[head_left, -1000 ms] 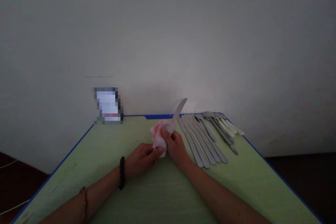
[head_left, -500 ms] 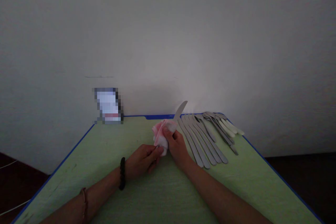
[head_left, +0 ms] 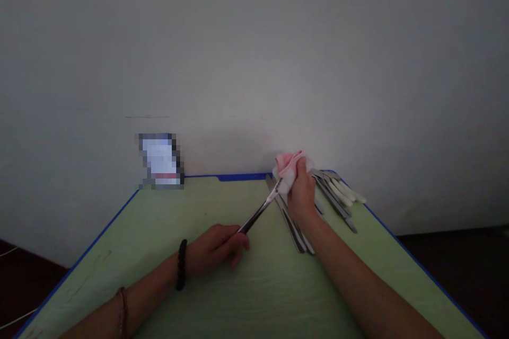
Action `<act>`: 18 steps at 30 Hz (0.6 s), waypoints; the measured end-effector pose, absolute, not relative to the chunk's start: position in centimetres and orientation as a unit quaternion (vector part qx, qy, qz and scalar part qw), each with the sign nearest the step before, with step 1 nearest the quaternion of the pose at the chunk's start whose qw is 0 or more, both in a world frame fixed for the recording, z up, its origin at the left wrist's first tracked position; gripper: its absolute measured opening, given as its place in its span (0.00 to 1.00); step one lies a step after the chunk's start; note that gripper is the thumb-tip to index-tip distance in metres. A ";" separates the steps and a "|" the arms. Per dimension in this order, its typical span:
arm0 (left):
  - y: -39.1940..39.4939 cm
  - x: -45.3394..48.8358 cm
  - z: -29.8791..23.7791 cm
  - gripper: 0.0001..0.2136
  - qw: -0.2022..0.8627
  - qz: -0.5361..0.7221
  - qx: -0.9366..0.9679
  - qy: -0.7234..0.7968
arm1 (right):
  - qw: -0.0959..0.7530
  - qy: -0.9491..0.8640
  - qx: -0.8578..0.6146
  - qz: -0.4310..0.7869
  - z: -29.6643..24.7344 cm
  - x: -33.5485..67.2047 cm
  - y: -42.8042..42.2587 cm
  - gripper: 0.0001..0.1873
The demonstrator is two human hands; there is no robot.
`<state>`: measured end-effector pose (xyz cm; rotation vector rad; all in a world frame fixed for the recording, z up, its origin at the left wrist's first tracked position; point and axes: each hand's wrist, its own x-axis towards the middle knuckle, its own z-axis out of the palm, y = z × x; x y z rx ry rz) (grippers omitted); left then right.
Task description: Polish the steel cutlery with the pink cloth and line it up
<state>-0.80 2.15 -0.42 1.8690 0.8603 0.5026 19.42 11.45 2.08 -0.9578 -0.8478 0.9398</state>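
Note:
My left hand (head_left: 218, 246) is closed round the handle end of a table knife (head_left: 257, 215), which slants up and to the right above the table. My right hand (head_left: 303, 190) grips a pink and white cloth (head_left: 289, 169), wrapped about the far part of the knife, so the blade is hidden. Beneath my right wrist lie several table knives (head_left: 291, 228) in a row, partly covered by the hand and forearm. Right of them is a group of metal cutlery (head_left: 336, 198), its far ends bunched together, with several white-handled pieces (head_left: 342, 190) at its side.
A phone-like device with a blurred screen (head_left: 162, 161) leans by the wall at the table's far left corner. The green table (head_left: 191, 201) has a blue edge and stands against a pale wall (head_left: 238, 63).
My right hand with the cloth has slid up and right along the knife toward its blade. The handle is now bare, and the blade that stuck out is covered.

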 end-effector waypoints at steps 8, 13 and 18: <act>2.9 -0.9 -1.4 0.20 0.474 0.241 0.735 0.421 | 0.594 -0.452 -0.518 0.418 0.4 15.5 6.6 0.30; 2.8 -0.6 -1.3 0.17 0.422 0.234 0.761 0.433 | 0.572 -0.485 -0.512 0.418 0.2 14.1 5.2 0.29; 2.2 -0.3 0.0 0.16 0.390 0.210 0.787 0.429 | 0.616 -0.454 -0.503 0.400 1.3 16.4 7.5 0.29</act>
